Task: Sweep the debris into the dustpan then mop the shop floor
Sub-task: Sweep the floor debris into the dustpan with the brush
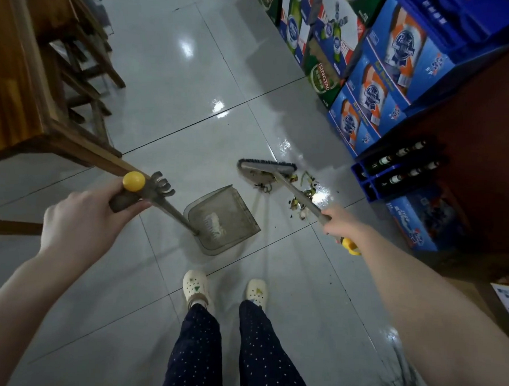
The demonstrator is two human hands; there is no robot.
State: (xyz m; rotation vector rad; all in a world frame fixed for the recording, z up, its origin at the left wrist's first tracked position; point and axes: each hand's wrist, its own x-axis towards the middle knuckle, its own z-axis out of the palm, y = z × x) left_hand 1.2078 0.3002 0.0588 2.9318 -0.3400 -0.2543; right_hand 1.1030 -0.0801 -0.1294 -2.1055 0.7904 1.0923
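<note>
Underfoot, pale clogs (195, 287) stand on grey tiled floor (142, 275), person facing the work. Left hand (81, 213) wraps the grip of the dustpan handle (158, 201) just below its yellow cap, fingers curled round it. Right hand (338, 223) grips the broom handle (300, 195) near its yellow end, fist closed on it. Dustpan (225, 220) sits on the floor ahead of the feet, its open mouth seeming to face right toward the mess; pan looks nearly bare of litter. Debris (298, 204), greenish scraps and dark crumbs, lies just right of the pan, mostly under the broom handle, none in the pan yet. Broom head (266, 170) rests beyond the pile, a few bits caught at its bristles.

Step in hand, judged: sweeping, early. To do it well: press the pan lip flat to the tile, keep it steady, draw the broom in short low strokes toward the mouth, gather stray crumbs on the right first. Floor looks wet nearby, so scraps may smear or stick. Farther right, bottle crate (396, 170) and stacked beer cartons (382, 90). No mop in view.
</note>
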